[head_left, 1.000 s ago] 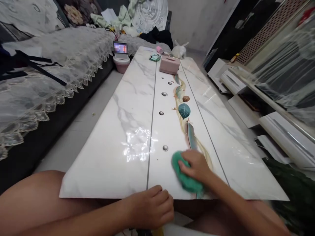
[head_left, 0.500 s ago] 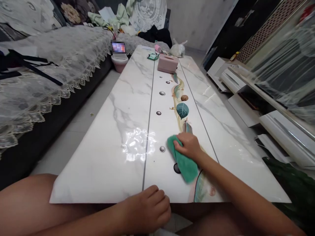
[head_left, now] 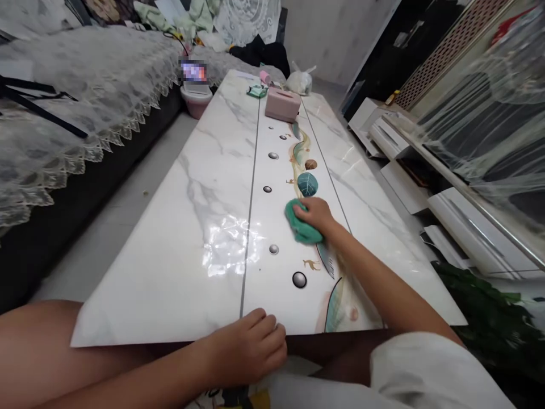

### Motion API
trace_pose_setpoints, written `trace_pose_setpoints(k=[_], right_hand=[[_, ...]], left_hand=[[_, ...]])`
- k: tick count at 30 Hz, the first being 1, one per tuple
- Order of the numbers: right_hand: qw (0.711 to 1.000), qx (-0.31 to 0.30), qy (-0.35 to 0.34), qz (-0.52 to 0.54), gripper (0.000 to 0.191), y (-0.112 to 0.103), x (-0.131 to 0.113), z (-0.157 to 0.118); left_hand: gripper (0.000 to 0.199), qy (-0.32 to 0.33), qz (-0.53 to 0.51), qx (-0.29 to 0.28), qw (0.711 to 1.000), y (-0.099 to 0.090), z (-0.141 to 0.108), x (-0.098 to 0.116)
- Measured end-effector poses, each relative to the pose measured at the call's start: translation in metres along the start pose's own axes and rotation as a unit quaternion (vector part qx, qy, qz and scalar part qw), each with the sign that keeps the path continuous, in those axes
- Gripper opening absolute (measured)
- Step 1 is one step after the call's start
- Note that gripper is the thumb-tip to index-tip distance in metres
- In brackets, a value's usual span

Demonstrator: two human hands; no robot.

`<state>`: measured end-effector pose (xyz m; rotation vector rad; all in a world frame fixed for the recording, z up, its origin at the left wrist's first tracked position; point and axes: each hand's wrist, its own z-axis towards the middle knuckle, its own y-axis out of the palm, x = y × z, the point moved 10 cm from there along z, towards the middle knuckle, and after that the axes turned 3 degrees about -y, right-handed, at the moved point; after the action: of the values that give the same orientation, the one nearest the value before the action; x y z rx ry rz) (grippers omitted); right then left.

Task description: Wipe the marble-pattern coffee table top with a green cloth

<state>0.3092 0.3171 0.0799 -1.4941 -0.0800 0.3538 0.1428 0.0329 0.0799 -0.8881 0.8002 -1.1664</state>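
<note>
My right hand point(head_left: 315, 215) is closed on a bunched green cloth point(head_left: 300, 224), pressed against the patterned middle strip of a white marble-look table point(head_left: 170, 238). Just beyond the cloth is a printed teal leaf point(head_left: 307, 184); a printed deer and dark oval dots lie on the near side. My left hand point(head_left: 251, 347) rests at the table's near edge, its fingers curled into a loose fist. No object shows in it, and its palm side is hidden.
A pink tissue box point(head_left: 282, 104), a small green packet point(head_left: 257, 91) and a plastic bag point(head_left: 300, 81) are at the table's far end. Along the left runs a lace-covered sofa point(head_left: 97, 96); a lit screen point(head_left: 193, 72) stands on a pink bin point(head_left: 196, 102). White drawers point(head_left: 472, 224) line the right.
My right hand has pushed the cloth farther along the strip, away from me, and the cloth is now more bunched. My left hand stays at the near edge. The view has shifted slightly.
</note>
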Motion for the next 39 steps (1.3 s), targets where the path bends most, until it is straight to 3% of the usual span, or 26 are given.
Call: trace_pose_setpoints(k=[4, 6, 8, 10, 13, 16, 18, 22, 25, 28, 35, 39], right_hand=[[0.985, 0.048, -0.156, 0.049, 0.032, -0.012, -0.053, -0.134], [0.974, 0.078, -0.204, 0.056, 0.029, -0.021, -0.076, -0.187], [0.970, 0.092, -0.220, 0.050, 0.027, -0.026, -0.090, -0.215], [0.967, 0.093, -0.232, 0.045, 0.027, -0.026, -0.095, -0.218], [0.961, 0.095, -0.257, 0.044, 0.028, -0.023, -0.083, -0.185], [0.965, 0.116, -0.235, 0.031, 0.030, -0.020, -0.044, -0.117], [0.977, 0.112, -0.181, 0.018, 0.031, -0.015, -0.010, -0.054], [0.995, 0.096, -0.006, -0.027, 0.030, -0.012, 0.060, 0.072], [0.992, 0.094, 0.068, -0.052, 0.031, -0.016, 0.089, 0.126], [0.994, 0.074, 0.054, -0.067, 0.034, -0.013, 0.091, 0.139], [0.990, 0.030, 0.068, -0.118, 0.048, -0.007, 0.070, 0.113], [0.988, -0.004, 0.102, -0.118, 0.068, -0.001, 0.060, 0.100]], left_hand=[[0.006, -0.012, -0.017, -0.008, 1.000, 0.000, 0.001, -0.001], [0.007, -0.022, -0.029, -0.012, 0.999, -0.001, 0.002, -0.004], [0.010, -0.032, -0.040, -0.027, 0.998, 0.000, 0.003, -0.006], [0.011, -0.036, -0.045, -0.041, 0.998, 0.002, 0.004, -0.007], [0.010, -0.041, -0.045, -0.040, 0.997, 0.004, 0.006, -0.008], [0.011, -0.047, -0.040, -0.034, 0.998, 0.004, 0.008, -0.009], [0.011, -0.048, -0.035, -0.038, 0.997, 0.005, 0.008, -0.009], [0.013, -0.039, -0.019, -0.047, 0.998, 0.009, 0.007, -0.008], [0.014, -0.031, -0.011, -0.045, 0.998, 0.010, 0.006, -0.007], [0.014, -0.025, 0.000, -0.038, 0.999, 0.010, 0.006, -0.006], [0.015, -0.031, 0.006, -0.010, 0.999, 0.008, 0.005, -0.006], [0.014, -0.035, 0.009, -0.002, 0.999, 0.006, 0.007, -0.008]])
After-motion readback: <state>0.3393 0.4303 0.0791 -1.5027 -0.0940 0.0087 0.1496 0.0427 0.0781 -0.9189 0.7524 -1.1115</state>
